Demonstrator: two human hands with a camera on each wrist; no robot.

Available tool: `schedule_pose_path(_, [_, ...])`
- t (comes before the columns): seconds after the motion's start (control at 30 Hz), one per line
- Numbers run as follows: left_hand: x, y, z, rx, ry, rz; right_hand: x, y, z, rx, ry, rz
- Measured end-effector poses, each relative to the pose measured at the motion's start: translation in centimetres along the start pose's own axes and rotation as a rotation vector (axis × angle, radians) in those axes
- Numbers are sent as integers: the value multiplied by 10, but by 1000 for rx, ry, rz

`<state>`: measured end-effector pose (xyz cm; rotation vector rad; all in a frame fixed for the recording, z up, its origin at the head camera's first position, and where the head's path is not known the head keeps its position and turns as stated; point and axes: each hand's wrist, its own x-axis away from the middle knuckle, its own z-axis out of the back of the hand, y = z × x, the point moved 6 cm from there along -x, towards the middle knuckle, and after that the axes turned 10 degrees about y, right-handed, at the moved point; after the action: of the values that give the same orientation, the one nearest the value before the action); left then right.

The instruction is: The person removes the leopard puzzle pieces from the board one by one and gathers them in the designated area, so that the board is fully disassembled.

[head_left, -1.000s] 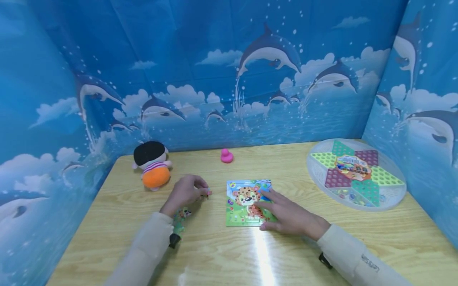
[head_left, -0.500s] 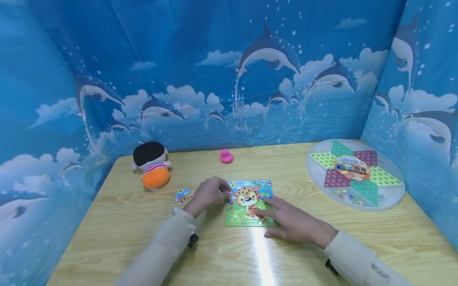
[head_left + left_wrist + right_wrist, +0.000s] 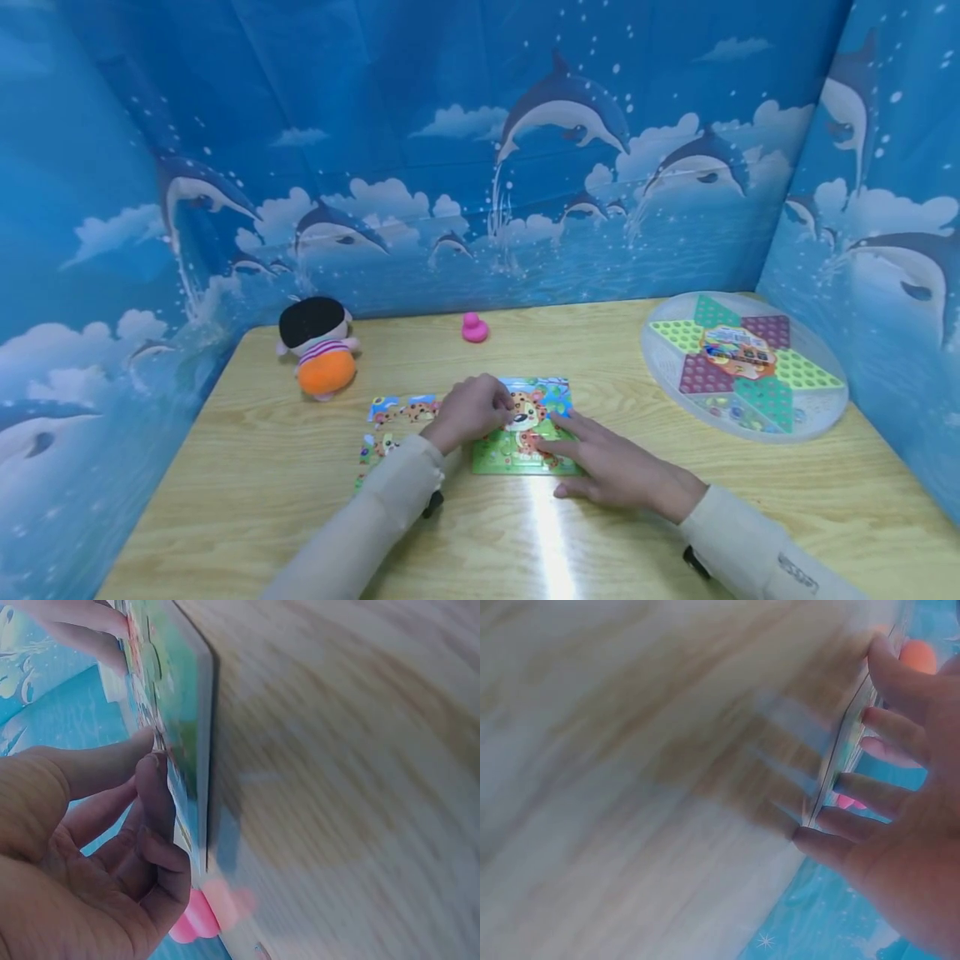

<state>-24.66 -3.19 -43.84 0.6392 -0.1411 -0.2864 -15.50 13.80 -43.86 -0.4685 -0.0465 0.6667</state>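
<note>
A square jigsaw puzzle (image 3: 497, 458) with a spotted leopard cub on green and blue lies on the wooden table. My left hand (image 3: 472, 410) is over its upper left part. In the left wrist view, the thumb and forefinger pinch a small puzzle piece (image 3: 159, 741) close over the picture, mostly hidden by the fingertips. My right hand (image 3: 626, 462) lies spread at the right side of the puzzle, fingertips on the picture and along its edge. Left of the puzzle lies a second set of pieces (image 3: 405, 410) with a similar cub, partly covered by my left forearm.
A doll (image 3: 324, 350) with black hair and orange bottoms lies at the back left. Behind the puzzle is a pink toy duck (image 3: 474, 328). A round Chinese checkers board (image 3: 678, 404) with marbles is at the right. Dolphin-printed sheets (image 3: 420, 100) enclose the back and sides.
My left hand has moved right from the loose pieces onto the puzzle's upper left, carrying a small piece. The pieces at left are uncovered more. My right hand has shifted slightly right and down.
</note>
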Motion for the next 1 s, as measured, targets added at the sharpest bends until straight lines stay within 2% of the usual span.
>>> schedule_pose_path(0.13, [-1,-1,-2,14,-2,16,0,0,-1,-4,7,7])
schedule_pose_path(0.4, [-3,-1,-2,-4,8,3,1,-1,1,-6,12,13])
schedule_pose_path(1.0, [-2,-1,3,46,51,33,0,0,1,-16,13,10])
